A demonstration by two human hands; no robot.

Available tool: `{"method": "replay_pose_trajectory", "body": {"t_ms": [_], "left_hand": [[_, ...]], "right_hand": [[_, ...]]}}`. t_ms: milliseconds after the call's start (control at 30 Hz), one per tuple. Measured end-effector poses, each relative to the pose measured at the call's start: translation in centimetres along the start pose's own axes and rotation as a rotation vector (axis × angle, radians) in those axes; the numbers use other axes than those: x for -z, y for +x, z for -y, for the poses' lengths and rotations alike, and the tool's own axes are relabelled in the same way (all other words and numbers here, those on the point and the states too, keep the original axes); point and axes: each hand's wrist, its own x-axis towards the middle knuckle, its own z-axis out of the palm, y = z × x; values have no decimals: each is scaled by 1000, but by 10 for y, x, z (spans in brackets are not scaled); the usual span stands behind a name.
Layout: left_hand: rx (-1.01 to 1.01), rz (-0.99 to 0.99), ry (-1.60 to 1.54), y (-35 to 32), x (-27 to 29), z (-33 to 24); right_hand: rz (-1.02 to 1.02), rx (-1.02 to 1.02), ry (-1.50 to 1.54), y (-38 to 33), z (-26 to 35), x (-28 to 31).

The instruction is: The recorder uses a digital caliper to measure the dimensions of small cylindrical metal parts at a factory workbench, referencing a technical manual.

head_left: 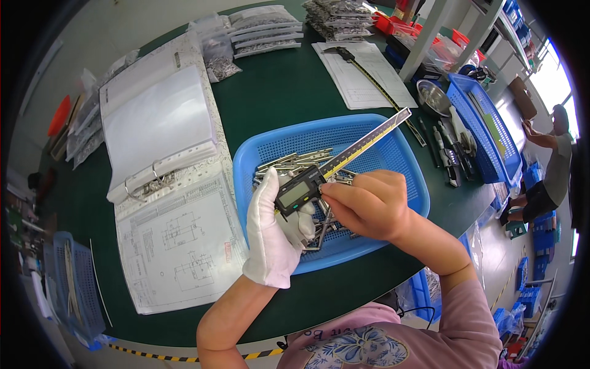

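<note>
A digital caliper (299,192) with a small display and a long yellow-black scale lies slantwise above a blue perforated basket (424,190). My left hand (270,237), in a white glove, is closed round the caliper's jaw end and display body. With bare fingers pinched, my right hand (372,206) grips the caliper's slider at the right of the display. Beneath both hands, slim metal pins (298,161) lie heaped in the basket. Whether a pin sits between the jaws is hidden by my left hand.
An open ring binder (163,123) with a technical drawing (184,246) lies left. Behind are bagged metal parts (267,34) and a second caliper (369,74) on paper. To the right stand a metal bowl (433,98) and a blue tray (485,129). Another person (547,166) stands far right.
</note>
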Motion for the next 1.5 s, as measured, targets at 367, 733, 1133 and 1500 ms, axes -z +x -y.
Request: {"method": "replay_pose_trajectory", "body": {"t_ms": [367, 733, 1133, 1500], "left_hand": [[-13, -25, 13, 0, 0, 0], [8, 34, -13, -1, 2, 0], [29, 8, 17, -1, 1, -1], [23, 111, -11, -1, 5, -1]], "right_hand": [[70, 114, -174, -2, 1, 5], [60, -32, -22, 3, 2, 6], [28, 63, -137, 2, 0, 8], [73, 173, -193, 1, 1, 9]]}}
